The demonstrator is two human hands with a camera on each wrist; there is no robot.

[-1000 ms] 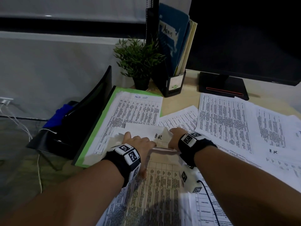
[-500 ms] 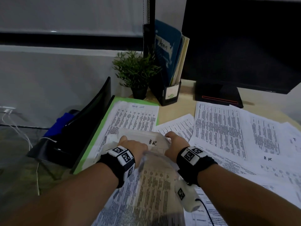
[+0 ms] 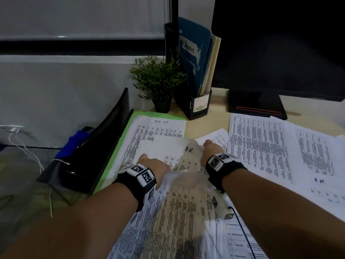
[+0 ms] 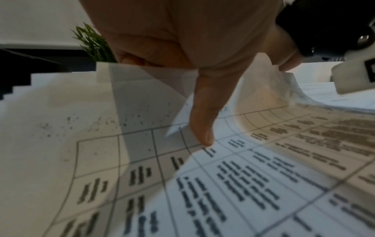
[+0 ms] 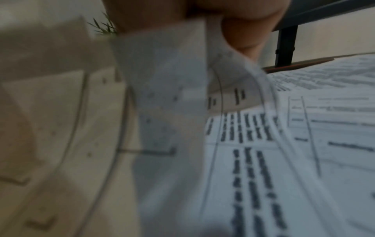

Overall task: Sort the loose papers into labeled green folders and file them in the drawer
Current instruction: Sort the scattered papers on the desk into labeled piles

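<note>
Papers cover most of the desk (image 3: 207, 124), and the sheet marked "H.R" (image 3: 179, 152) is the one I have in both hands, lifted at its far edge over a printed table sheet (image 3: 179, 212) that lies flat beneath my wrists. My left hand (image 3: 153, 163) pinches the sheet's left part, fingers curled over the top edge with the thumb (image 4: 202, 121) reaching down the near face, its tip close to the sheet below (whether it touches, I cannot tell). My right hand (image 3: 211, 148) grips the sheet's right corner, which crumples where my fingers (image 5: 241, 32) close on it; the right wrist view is blurred, so the exact hold stays unclear. To my left an open green folder (image 3: 121, 146) lies at the desk's edge with a sheet headed "TASK LIST" (image 3: 160, 129) on it, and the lifted sheet overlaps that sheet's near part. More loose papers (image 3: 261, 146) spread to my right, one near the edge also marked "H.R". At the back stand a small potted plant (image 3: 158, 81), a black file holder (image 3: 197, 107) with a blue folder labelled "Admin" (image 3: 194, 53), and a dark monitor (image 3: 280, 43) on its base.
</note>
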